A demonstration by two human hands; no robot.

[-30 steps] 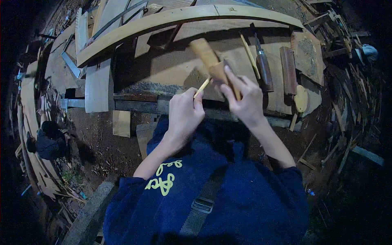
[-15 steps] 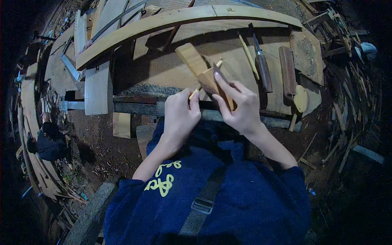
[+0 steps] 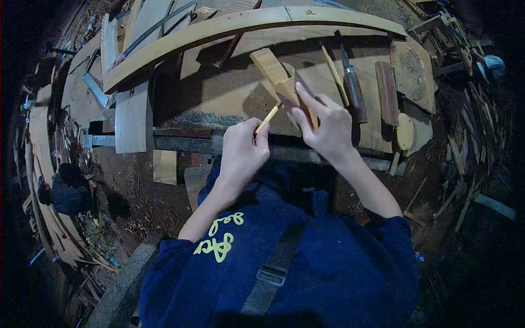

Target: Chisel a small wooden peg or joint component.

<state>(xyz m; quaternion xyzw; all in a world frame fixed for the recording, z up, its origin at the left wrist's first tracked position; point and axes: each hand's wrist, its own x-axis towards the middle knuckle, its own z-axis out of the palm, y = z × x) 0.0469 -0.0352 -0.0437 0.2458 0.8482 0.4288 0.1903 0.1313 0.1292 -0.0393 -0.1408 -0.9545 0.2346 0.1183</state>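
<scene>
My left hand [image 3: 244, 146] is closed on a thin pale wooden stick [image 3: 269, 117], which slants up to the right. My right hand [image 3: 326, 123] grips a flat tan wooden block [image 3: 265, 64] with a thinner piece against it, which I cannot make out clearly. The stick's upper end meets or lies just under that block. Right of my right hand lie a wood-handled blade [image 3: 353, 90], a thin yellow stick [image 3: 332, 68], a reddish-brown block [image 3: 386, 93] and an oval pale wooden piece [image 3: 404, 131] with a narrow handle.
A long curved batten [image 3: 219, 33] crosses the back of the wooden work surface [image 3: 202, 93]. Boards [image 3: 131, 117] rest at its left. A small square board [image 3: 164, 167] is below the front edge. Scrap wood [image 3: 459, 142] lines both sides, with a dark bundle [image 3: 71, 188] at lower left.
My right hand and the block moved down-left along the stick half a second ago and are now back up to the right. My left hand has stayed nearly in place, still gripping the stick.
</scene>
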